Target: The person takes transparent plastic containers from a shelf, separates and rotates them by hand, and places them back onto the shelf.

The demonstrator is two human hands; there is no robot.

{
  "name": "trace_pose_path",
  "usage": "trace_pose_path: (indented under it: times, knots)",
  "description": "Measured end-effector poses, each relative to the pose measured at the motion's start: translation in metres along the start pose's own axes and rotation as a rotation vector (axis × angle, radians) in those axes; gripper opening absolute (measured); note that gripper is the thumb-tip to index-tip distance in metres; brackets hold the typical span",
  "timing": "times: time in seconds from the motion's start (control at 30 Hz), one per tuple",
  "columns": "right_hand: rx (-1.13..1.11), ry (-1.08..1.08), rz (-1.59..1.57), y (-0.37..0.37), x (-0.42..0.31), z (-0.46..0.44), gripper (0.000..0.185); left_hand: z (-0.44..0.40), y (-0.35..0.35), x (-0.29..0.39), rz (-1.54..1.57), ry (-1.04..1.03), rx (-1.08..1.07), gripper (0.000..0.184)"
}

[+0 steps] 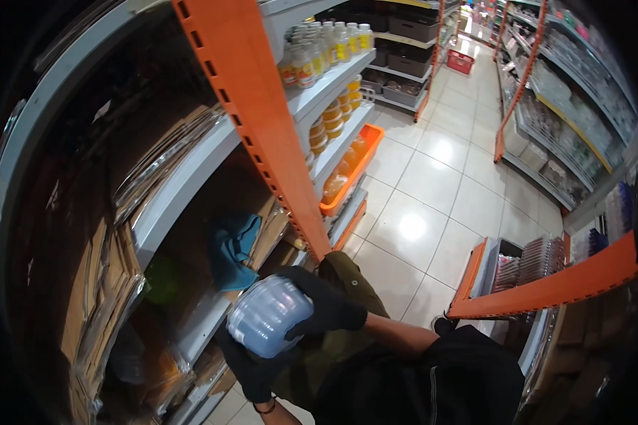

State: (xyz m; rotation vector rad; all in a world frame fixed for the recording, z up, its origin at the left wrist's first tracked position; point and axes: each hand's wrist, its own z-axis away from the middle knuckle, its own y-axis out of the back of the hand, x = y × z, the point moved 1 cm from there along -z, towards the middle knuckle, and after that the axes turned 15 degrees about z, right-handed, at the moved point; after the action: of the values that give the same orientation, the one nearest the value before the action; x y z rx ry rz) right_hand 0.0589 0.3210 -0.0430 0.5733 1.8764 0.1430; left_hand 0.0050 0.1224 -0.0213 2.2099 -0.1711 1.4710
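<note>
A stack of clear plastic containers (271, 315) is held between my two hands, low in the middle of the view. My left hand (252, 368), in a black glove, wraps round the lower left side of the stack. On the upper right side my right hand (322, 301), also gloved in black, presses against it with bent fingers. Just beyond the stack, a blue cloth (234, 251) hangs at the shelf edge beside flat cardboard.
An orange shelf post (255, 120) rises close ahead. Bottles (326, 49) and an orange bin (354, 170) stand on shelves beyond it. Folded cardboard (99, 312) fills the left shelves. Another orange rack (546, 283) is at right, and a red basket (461, 61) sits on the aisle floor.
</note>
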Motion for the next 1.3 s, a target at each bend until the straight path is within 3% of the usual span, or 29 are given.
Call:
trace_pose_path:
  times: [0.2, 0.5, 0.63, 0.7, 0.73, 0.8, 0.83, 0.87, 1.0, 1.07, 1.13, 1.2, 1.3]
  knots:
    - [-0.101, -0.022, -0.116, -0.003, 0.002, 0.000, 0.101, 0.002, 0.011, -0.006, 0.103, 0.029, -0.039, 0.104]
    - [-0.127, -0.004, 0.048, -0.005, -0.002, 0.002, 0.100, 0.003, 0.010, 0.004, 0.105, 0.076, -0.071, 0.095]
    - [-0.123, 0.034, 0.033, -0.006, -0.006, -0.001, 0.102, 0.001, 0.010, 0.009, -0.086, 0.016, -0.042, 0.092]
    - [0.006, 0.073, 0.139, -0.007, -0.002, 0.000, 0.101, -0.001, 0.019, 0.001, -0.174, 0.012, -0.035, 0.092]
    - [0.046, 0.102, 0.163, -0.010, -0.001, -0.001, 0.100, 0.011, 0.034, -0.030, -0.285, -0.134, 0.048, 0.095]
    - [0.058, 0.064, 0.357, -0.003, -0.007, 0.001, 0.092, 0.017, 0.045, -0.036, -0.547, -0.103, 0.206, 0.098]
    - [0.066, 0.057, 0.435, 0.000, -0.005, 0.003, 0.089, 0.009, 0.050, -0.027, -0.587, -0.247, 0.261, 0.084]
    - [0.084, 0.057, 0.473, -0.005, 0.003, 0.004, 0.085, 0.010, 0.057, -0.025, -0.580, -0.234, 0.307, 0.079]
    - [-0.017, -0.065, 0.161, -0.017, 0.016, 0.011, 0.079, 0.024, 0.099, -0.031, -0.546, -0.099, 0.294, 0.069]
    - [-0.075, -0.056, 0.188, -0.023, 0.011, 0.009, 0.074, 0.031, 0.117, -0.036, -0.707, -0.048, 0.376, 0.069]
    - [-0.098, 0.041, 0.288, -0.030, 0.015, 0.008, 0.071, 0.035, 0.141, -0.047, -0.765, -0.112, 0.479, 0.065]
    - [-0.147, 0.045, 0.260, -0.036, 0.009, 0.005, 0.065, 0.031, 0.170, -0.062, -0.999, -0.217, 0.477, 0.064]
    - [-0.222, 0.039, 0.220, -0.046, 0.004, 0.004, 0.062, 0.008, 0.206, -0.083, -1.038, -0.275, 0.477, 0.049]
